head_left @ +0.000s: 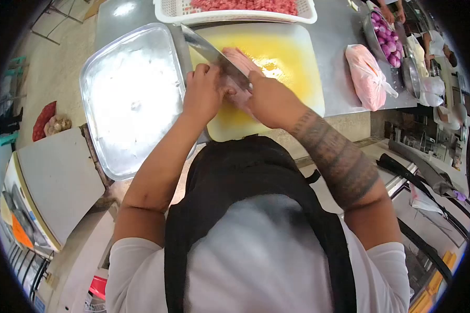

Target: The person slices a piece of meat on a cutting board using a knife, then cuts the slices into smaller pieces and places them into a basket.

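Observation:
A pale pink piece of raw meat point(238, 98) lies on the yellowed cutting board point(292, 57), partly covered by the blade and my hands. My right hand point(274, 101) is wrapped round the handle of a large knife point(209, 49), whose broad blade slants up and left across the meat. On the near left side of the blade, my left hand point(204, 89) rests with bent fingers against the meat, holding it to the board. The fingertips are partly hidden.
Left of the board is a shiny metal tray point(133, 99). Behind it stands a white basket point(235, 18) of ground meat. To the right lie a tied plastic bag point(364, 77) of something pink and a bowl of peeled red onions point(386, 41). Another person's hands point(394, 13) show at top right.

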Available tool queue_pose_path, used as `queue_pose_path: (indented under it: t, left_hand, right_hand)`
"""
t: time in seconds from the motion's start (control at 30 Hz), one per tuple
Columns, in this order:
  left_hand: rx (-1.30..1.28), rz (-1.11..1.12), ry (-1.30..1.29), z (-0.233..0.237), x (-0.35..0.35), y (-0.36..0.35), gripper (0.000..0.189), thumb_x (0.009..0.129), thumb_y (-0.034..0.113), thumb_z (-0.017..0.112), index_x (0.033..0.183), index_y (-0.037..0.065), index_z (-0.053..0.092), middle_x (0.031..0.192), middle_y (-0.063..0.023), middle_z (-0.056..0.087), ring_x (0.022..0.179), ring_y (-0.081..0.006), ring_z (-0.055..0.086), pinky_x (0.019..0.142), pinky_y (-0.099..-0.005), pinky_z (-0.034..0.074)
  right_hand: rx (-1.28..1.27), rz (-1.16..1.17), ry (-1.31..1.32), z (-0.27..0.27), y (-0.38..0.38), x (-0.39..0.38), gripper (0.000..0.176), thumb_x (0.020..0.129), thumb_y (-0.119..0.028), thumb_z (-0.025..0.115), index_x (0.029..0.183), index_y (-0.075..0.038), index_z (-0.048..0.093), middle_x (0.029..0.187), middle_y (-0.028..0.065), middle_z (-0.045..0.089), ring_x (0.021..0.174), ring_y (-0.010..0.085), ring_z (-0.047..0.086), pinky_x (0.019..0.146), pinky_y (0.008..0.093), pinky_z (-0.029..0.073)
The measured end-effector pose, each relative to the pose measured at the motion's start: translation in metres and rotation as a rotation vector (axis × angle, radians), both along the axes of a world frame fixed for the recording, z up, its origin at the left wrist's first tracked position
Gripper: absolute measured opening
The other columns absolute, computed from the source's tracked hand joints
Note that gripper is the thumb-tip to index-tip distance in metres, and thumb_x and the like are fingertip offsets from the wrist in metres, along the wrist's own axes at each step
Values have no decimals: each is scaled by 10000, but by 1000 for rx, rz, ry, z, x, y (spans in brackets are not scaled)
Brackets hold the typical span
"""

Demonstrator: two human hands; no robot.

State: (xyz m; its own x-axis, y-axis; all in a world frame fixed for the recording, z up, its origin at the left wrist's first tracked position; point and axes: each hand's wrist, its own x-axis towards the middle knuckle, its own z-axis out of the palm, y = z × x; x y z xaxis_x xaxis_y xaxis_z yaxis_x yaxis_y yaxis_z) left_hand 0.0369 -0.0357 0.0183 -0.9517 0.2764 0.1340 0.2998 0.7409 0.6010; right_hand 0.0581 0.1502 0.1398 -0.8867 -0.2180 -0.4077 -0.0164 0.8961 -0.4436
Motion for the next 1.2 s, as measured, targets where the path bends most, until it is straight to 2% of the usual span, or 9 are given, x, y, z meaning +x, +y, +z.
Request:
queue_pose_path:
  t: [0.1, 0.2, 0.37, 0.5, 0.7, 0.83, 0.93, 1.07, 1.2]
  left_hand:
    - [-44, 12, 22, -10, -1, 2, 602, 769, 214, 889, 1307, 82, 653, 1271, -145, 603, 1200, -394, 530, 1033, -493, 440]
    - [53, -1, -4, -9, 0, 1, 613, 762, 253, 900, 1300, 81, 663, 1273, -146, 608, 1184, -395, 545, 1036, -486, 440]
    - [41, -89, 48, -8, -7, -7, 670, 770, 305, 906, 1340, 64, 648, 1266, -157, 613, 1192, -404, 568, 1021, -494, 483]
    - [11, -44, 14, -4, -6, -2, 667, 766, 321, 908, 1331, 72, 657, 1268, -164, 621, 1178, -412, 584, 1028, -499, 488]
    - [40, -34, 61, -11, -3, -1, 658, 767, 333, 906, 1325, 83, 664, 1258, -168, 623, 1172, -414, 589, 1027, -501, 488]
    - [9, -85, 50, -11, -6, -10, 639, 767, 337, 908, 1306, 84, 677, 1230, -165, 627, 1162, -393, 602, 1028, -497, 487]
    - [15, -95, 28, -6, -9, -12, 623, 766, 354, 908, 1282, 84, 688, 1216, -162, 630, 1152, -376, 611, 1033, -489, 485]
    - [45, -38, 28, -11, -4, -10, 611, 764, 381, 904, 1257, 85, 698, 1216, -156, 628, 1152, -370, 605, 1037, -478, 479]
    - [71, -46, 102, -20, 0, -12, 595, 771, 375, 900, 1249, 84, 698, 1230, -142, 619, 1168, -368, 592, 1037, -475, 474]
  right_hand:
    - [17, 97, 12, 23, 29, 36, 354, 952, -144, 635, 1187, 99, 529, 970, 327, 707, 946, 492, 696, 845, 549, 550]
    - [66, 8, -99, 14, 43, 57, 360, 971, -162, 646, 1186, 98, 520, 982, 322, 711, 947, 489, 700, 835, 547, 553]
    - [-13, -48, 18, -48, 11, 30, 367, 975, -183, 664, 1184, 86, 527, 978, 324, 712, 939, 493, 703, 828, 554, 554]
    - [37, -16, 123, -37, 8, 31, 300, 971, -194, 640, 1121, 54, 565, 911, 299, 723, 929, 469, 726, 867, 547, 563]
    - [149, -91, -126, 13, 36, 84, 346, 971, -167, 624, 1207, 76, 556, 960, 328, 716, 962, 493, 707, 862, 549, 569]
    - [-16, -103, 115, -68, 13, 62, 355, 968, -153, 614, 1231, 75, 547, 980, 325, 719, 960, 485, 711, 851, 546, 568]
    - [-5, -96, 91, -58, 2, 51, 358, 961, -141, 611, 1242, 70, 544, 973, 322, 719, 957, 488, 710, 843, 550, 565]
    - [94, -37, -48, 7, 40, 102, 376, 936, -138, 635, 1250, 45, 539, 962, 311, 714, 945, 493, 706, 829, 571, 555]
    - [133, -141, -44, -17, 47, 141, 273, 934, -124, 597, 1167, 11, 553, 900, 275, 721, 871, 479, 717, 803, 573, 568]
